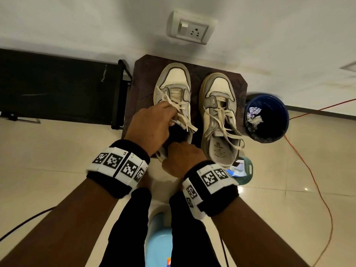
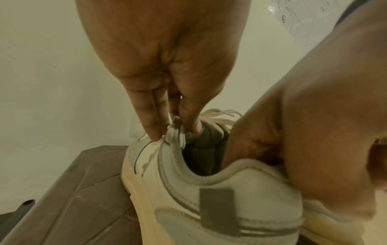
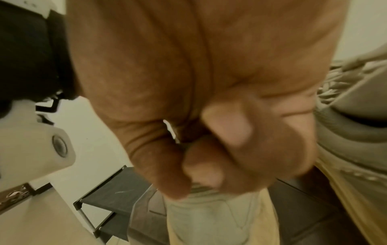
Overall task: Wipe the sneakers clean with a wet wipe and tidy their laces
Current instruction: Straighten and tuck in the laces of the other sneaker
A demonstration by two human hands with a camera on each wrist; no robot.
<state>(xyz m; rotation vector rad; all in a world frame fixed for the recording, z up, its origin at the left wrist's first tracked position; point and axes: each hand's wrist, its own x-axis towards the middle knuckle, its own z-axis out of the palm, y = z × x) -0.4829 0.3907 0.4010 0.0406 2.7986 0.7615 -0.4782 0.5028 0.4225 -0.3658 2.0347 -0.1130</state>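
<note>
Two worn white-and-grey sneakers stand side by side on a brown stool (image 1: 142,78), toes to the wall. My left hand (image 1: 169,116) pinches the upper side flap of the left sneaker (image 1: 173,87) beside its loose laces (image 1: 181,108); the left wrist view shows thumb and fingertips (image 2: 155,132) closed on that flap (image 2: 173,127). My right hand (image 1: 181,153) is curled around this sneaker's heel (image 2: 240,179), part of it inside the opening. The right wrist view shows the curled fingers (image 3: 209,170) over the heel (image 3: 209,218). The right sneaker (image 1: 219,116) stands untouched with untied laces.
A blue bin (image 1: 277,132) holding crumpled wipes stands right of the stool. A teal basket (image 1: 246,170) sits below the right sneaker. An orange cable (image 1: 317,189) runs over the tiled floor. A black rack (image 1: 57,83) is at the left, and a wall socket (image 1: 190,29) is above.
</note>
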